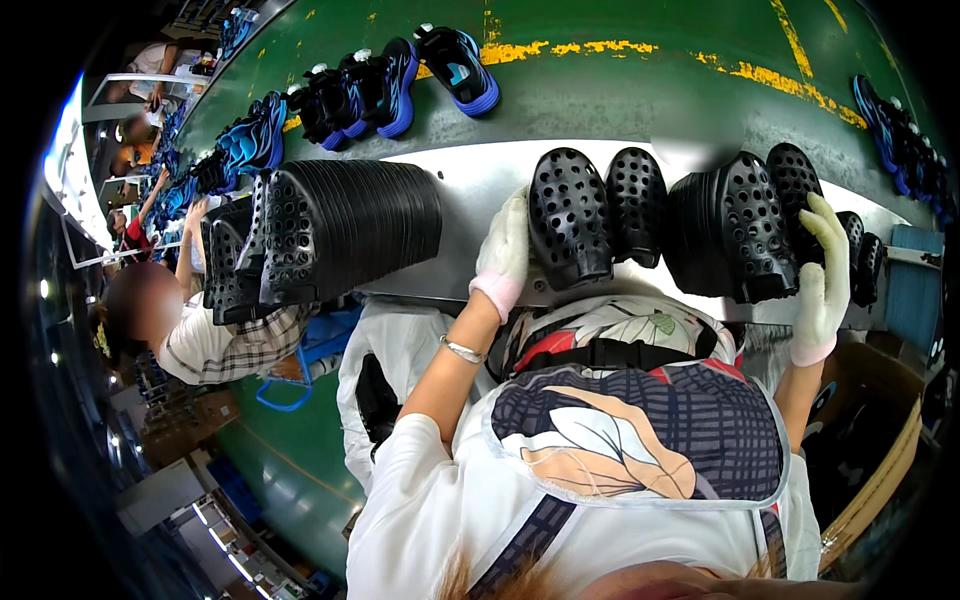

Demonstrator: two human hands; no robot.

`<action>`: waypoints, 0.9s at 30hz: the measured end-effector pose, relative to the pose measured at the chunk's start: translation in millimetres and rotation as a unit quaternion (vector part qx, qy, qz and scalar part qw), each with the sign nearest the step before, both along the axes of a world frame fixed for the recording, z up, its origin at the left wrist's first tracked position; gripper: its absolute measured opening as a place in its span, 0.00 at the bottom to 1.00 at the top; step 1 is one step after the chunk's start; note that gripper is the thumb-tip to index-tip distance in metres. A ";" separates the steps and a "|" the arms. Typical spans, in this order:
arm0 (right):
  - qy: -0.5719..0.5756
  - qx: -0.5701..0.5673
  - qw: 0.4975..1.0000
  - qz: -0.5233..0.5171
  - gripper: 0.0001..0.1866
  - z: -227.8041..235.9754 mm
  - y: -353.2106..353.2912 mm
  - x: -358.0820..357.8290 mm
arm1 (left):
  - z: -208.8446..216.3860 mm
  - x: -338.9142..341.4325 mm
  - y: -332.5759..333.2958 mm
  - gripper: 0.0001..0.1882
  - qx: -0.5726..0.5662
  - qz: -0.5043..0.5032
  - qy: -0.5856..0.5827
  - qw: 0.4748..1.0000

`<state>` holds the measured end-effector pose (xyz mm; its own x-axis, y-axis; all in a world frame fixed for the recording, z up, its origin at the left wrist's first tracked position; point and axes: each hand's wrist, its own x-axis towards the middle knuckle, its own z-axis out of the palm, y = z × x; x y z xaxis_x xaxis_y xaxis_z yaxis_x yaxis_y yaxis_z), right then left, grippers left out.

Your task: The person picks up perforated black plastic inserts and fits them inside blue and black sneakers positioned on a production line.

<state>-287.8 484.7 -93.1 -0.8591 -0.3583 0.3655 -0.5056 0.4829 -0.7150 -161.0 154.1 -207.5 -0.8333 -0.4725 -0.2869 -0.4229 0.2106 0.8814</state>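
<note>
Black perforated plastic shoe-shaped inserts stand nested in rows on the white bench in front of me. My left hand (505,245), in a white glove with a pink cuff, lies with outstretched fingers along the left side of one insert (570,210). To its right stands a narrower insert (636,205). Further right is a thick nested stack (722,225), with another insert (794,180) beside it. My gloved right hand (828,265) is at that insert's right edge, thumb and fingers spread; whether it touches is hard to tell.
A long nested stack of inserts (350,230) occupies the bench (480,170) at left. Black and blue shoes (465,75) line the green surface beyond. Smaller inserts (862,250) and a blue stack (915,270) are at right, above a cardboard box (870,490). A co-worker (220,340) sits left.
</note>
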 end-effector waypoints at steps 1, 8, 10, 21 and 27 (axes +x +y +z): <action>0.000 0.001 1.000 0.000 0.25 -0.3 0.7 1.4 | -4.9 -2.3 1.3 0.32 0.030 0.019 -0.007 0.999; 0.010 -0.024 1.000 -0.001 0.25 -0.3 0.8 6.8 | -18.8 0.5 -23.8 0.28 -0.046 -0.080 -0.009 0.996; 0.055 -0.048 0.997 -0.003 0.26 -1.9 11.9 0.1 | -55.8 -1.7 -40.4 0.24 -0.291 -0.163 0.013 0.943; -0.134 0.168 0.940 -0.264 0.16 -25.9 109.9 42.4 | -42.3 -89.6 -120.5 0.25 -0.021 -0.006 0.118 0.993; -0.310 0.273 0.800 -0.435 0.18 -77.8 235.9 110.0 | -59.6 -98.8 -160.9 0.30 -0.021 0.123 0.077 0.989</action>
